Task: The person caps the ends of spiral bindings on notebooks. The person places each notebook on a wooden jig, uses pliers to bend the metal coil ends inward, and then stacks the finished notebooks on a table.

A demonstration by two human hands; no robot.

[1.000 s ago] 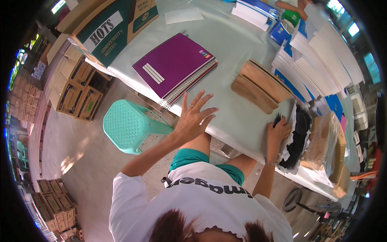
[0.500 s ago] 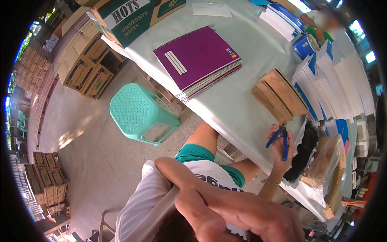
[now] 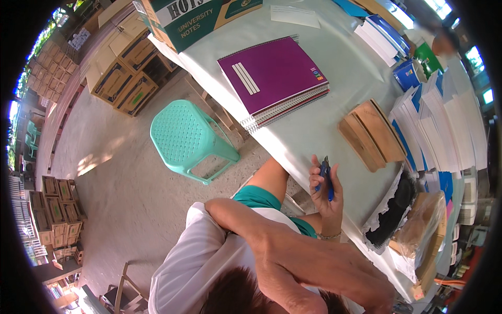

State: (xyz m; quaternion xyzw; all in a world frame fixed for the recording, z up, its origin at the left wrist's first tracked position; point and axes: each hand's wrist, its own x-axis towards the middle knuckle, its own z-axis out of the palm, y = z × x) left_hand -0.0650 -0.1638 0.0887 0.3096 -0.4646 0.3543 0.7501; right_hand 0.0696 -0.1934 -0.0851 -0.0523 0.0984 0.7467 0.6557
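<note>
In my right hand (image 3: 330, 204) is a pair of cutting pliers (image 3: 325, 180) with blue handles, jaws pointing up. The fingers curl round the handles, above the table's near edge. Just beyond and to the right lies a wooden block with a groove (image 3: 372, 135). My left hand (image 3: 334, 269) looms large at the bottom, its arm bent across my chest; its fingers are not clear. Farther up the table rests a stack of spiral notebooks (image 3: 274, 73), a purple cover on top, the coils along its near edge.
A green box (image 3: 204, 21) stands at the table's far left. Stacks of white and blue paper (image 3: 426, 123) line the right side, near a black ragged-edged piece (image 3: 395, 209) and an open carton (image 3: 434, 230). A mint stool (image 3: 183, 136) stands left. Another person is at far right.
My right hand has moved left with the pliers, away from the wooden block, and its fingers have closed more round the handles. The whole view has shifted slightly.
</note>
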